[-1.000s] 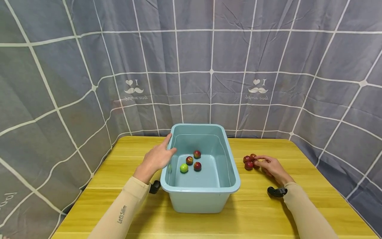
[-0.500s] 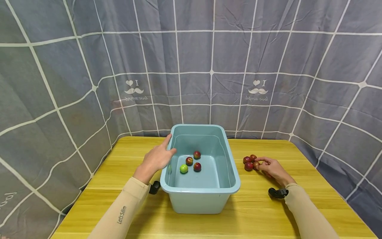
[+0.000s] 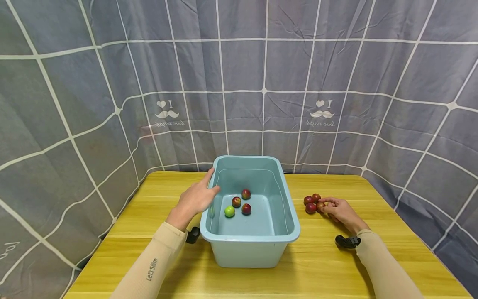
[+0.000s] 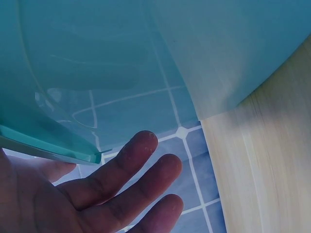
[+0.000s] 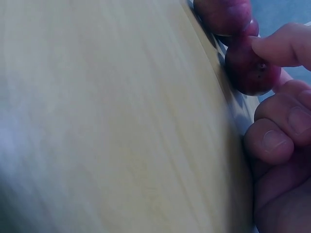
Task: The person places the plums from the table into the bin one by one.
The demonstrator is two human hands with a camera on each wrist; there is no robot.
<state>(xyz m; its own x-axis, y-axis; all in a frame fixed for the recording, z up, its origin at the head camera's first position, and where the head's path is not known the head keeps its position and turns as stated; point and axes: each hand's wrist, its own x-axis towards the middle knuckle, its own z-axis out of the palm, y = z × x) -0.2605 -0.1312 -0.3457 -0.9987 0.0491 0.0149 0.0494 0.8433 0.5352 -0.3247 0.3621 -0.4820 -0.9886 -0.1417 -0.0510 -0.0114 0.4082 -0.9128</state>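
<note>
My left hand [image 3: 198, 198] rests on the left rim of a light-blue plastic basin [image 3: 250, 238], index finger straight along the edge and thumb over it. In the left wrist view, the other fingers [image 4: 160, 177] extend loosely outside the basin wall. To the right of the basin, my right hand [image 3: 342, 212] pinches a dark red plum [image 5: 250, 68] between thumb and index finger, its remaining fingers curled beneath. That plum sits beside several more, including a larger dark red plum [image 3: 310, 208]. Inside the basin lie a green round fruit [image 3: 229, 211] and three red plums [image 3: 246, 209].
The basin stands on a yellow wooden table [image 3: 317, 265], between the two forearms. A grey curtain with white grid lines [image 3: 242, 108] hangs behind the table and along both sides. Black straps with devices [image 3: 347, 241] are worn on the wrists.
My right hand has shifted slightly down and right at the plums, and the pinched plum shows more between its fingers. The left hand and basin hold their places.
</note>
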